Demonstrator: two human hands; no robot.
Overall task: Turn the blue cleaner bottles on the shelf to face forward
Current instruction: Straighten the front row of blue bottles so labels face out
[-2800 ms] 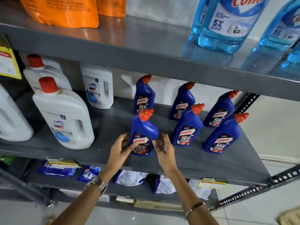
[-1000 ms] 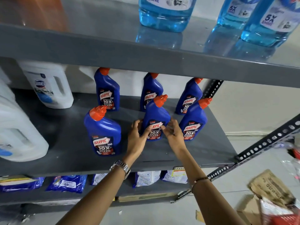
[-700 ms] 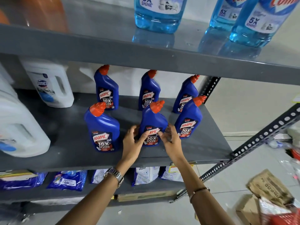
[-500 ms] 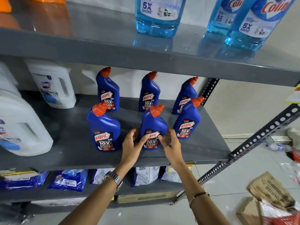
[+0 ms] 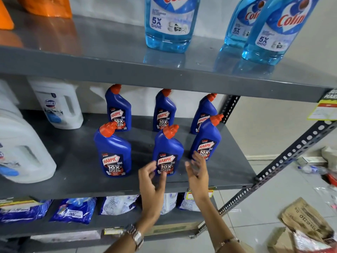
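Note:
Several dark blue cleaner bottles with orange caps stand on the grey middle shelf (image 5: pixel 73 161) in two rows. The front row holds a left bottle (image 5: pixel 113 152), a middle bottle (image 5: pixel 168 152) and a right bottle (image 5: pixel 207 141), all with labels facing me. Three more bottles stand behind: back left (image 5: pixel 118 110), back middle (image 5: pixel 164 112), back right (image 5: pixel 204 112). My left hand (image 5: pixel 151 181) hovers just in front of the middle front bottle, fingers apart. My right hand (image 5: pixel 197 170) is open beside it, slightly blurred, holding nothing.
White jugs (image 5: pixel 58 106) stand at the left of the same shelf. Light blue glass-cleaner bottles (image 5: pixel 169 24) sit on the upper shelf, orange packs (image 5: pixel 47 6) at its left. Pouches (image 5: pixel 73 210) fill the lower shelf. Torn cardboard (image 5: pixel 306 225) lies on the floor at right.
Both hands have let go of the middle front bottle and drawn back toward me. The bottle stands free with its label forward.

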